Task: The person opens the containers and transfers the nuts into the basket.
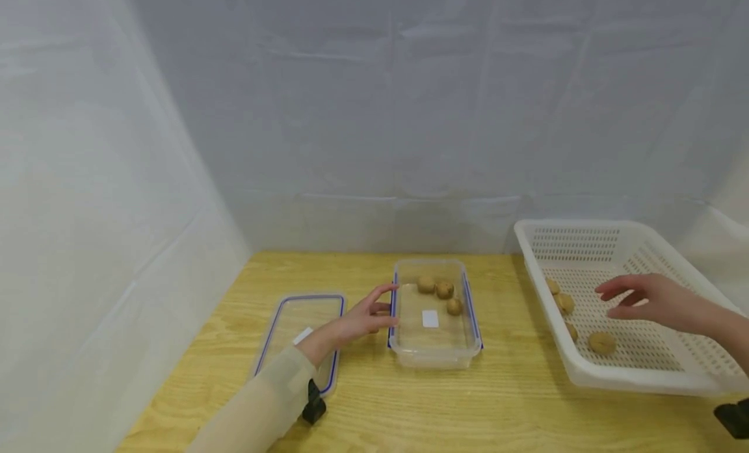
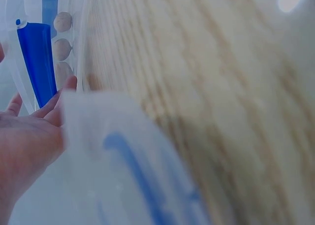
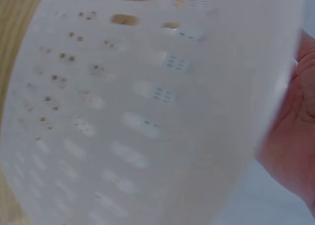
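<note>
— Where are the hands?

— The left hand (image 1: 363, 318), fingers loosely spread, touches the left wall of the clear container (image 1: 434, 349), which holds three walnuts (image 1: 443, 289) (toward its far end). Its lid (image 1: 279, 326) lies just left on the table (image 1: 468, 407).

— And the right?

— The right hand (image 1: 646, 300) hovers open, holding nothing, over the white basket (image 1: 608, 378), with more walnuts (image 1: 601, 342) below it.

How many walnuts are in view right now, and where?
7. Three lie in the clear container. Four lie in the white basket. The right hand may hide more.
</note>
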The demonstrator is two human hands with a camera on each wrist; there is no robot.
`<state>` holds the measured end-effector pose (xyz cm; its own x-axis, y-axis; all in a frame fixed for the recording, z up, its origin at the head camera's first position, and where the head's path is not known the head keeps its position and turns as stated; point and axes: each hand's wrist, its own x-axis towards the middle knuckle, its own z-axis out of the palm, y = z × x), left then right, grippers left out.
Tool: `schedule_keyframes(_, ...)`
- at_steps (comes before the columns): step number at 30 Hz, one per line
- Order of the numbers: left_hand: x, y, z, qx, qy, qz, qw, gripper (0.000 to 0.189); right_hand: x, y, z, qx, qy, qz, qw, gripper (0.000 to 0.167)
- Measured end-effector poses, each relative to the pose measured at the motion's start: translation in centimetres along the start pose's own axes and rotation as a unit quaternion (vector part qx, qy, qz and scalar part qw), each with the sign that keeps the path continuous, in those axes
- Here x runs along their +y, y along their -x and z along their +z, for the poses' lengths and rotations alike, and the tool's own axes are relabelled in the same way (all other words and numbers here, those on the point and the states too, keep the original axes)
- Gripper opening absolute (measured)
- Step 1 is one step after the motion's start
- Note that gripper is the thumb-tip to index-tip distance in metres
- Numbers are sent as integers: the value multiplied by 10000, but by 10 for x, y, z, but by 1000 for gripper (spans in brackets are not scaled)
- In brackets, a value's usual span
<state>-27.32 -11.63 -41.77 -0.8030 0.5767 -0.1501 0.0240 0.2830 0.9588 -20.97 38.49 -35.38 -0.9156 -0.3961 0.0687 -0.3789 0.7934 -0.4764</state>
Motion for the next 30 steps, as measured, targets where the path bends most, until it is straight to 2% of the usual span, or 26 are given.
schedule_keyframes(6, 2, -1, 1, -8, 18, 5, 10000, 69, -17, -8, -16, 39, 37, 59, 10000, 43)
schedule_keyframes(8, 2, 0, 2, -11, 17, -9, 10000, 70, -23, -12, -20, 114, 65, -79, 9999, 41)
schedule_keyframes(14, 2, 0, -1, -30, -48, -5, 10000, 69, -45, -28, -30, 343, 161, -848, 9957, 35)
schedule_keyframes(15, 2, 0, -1, -39, -56, -1, 10000, 69, -49, -32, -31, 291, 152, -920, 9952, 35)
schedule_keyframes(22, 1, 2, -4, -53, -27, -68, 10000, 70, -86, -56, -33, -174, 21, -649, 9977, 33)
schedule_keyframes(30, 2, 4, -4, -48, 54, -82, 9999, 70, -111, -81, -26, -508, -177, -854, 9949, 35)
